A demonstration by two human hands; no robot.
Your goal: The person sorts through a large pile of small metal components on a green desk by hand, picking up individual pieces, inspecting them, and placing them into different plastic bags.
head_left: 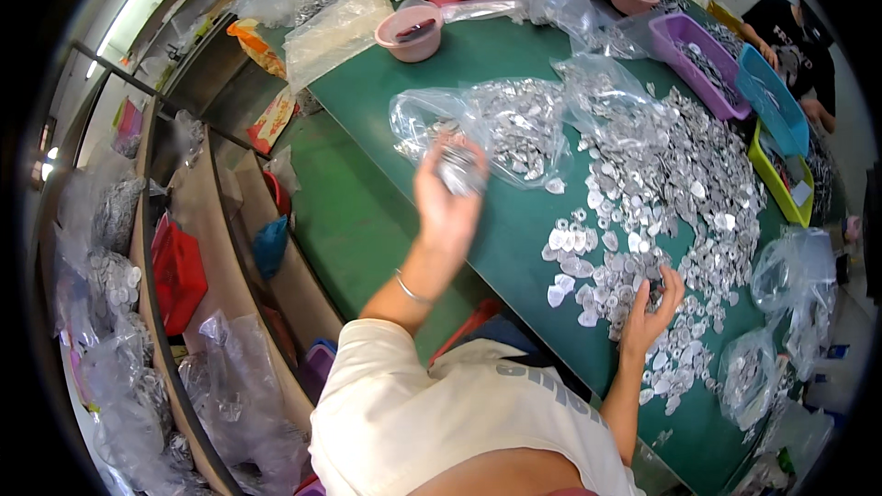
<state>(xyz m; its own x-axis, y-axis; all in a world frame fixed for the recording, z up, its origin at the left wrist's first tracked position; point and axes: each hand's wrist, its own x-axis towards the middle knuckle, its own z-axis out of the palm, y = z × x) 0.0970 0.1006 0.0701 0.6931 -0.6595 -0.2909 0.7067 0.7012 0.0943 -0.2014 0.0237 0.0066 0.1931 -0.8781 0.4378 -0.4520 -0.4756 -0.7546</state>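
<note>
My left hand (447, 186) is raised at the table's left edge, its fingers curled round a clump of small silvery metal pieces (460, 171). Just beyond it lies an open clear plastic bag (525, 133) with many of the same pieces inside. My right hand (650, 309) reaches into the near part of a wide pile of flat silvery pieces (675, 174). Its fingers are bent, with thumb and fingertips touching pieces (643, 266) there. Whether it grips any of them is hard to make out.
A pink bowl (410, 46) stands at the far left of the green table (363, 83). Purple (694, 69), blue (770, 101) and green baskets (781, 174) line the right side, where another person (785, 46) works. Shelves (230, 248) with filled bags stand at the left.
</note>
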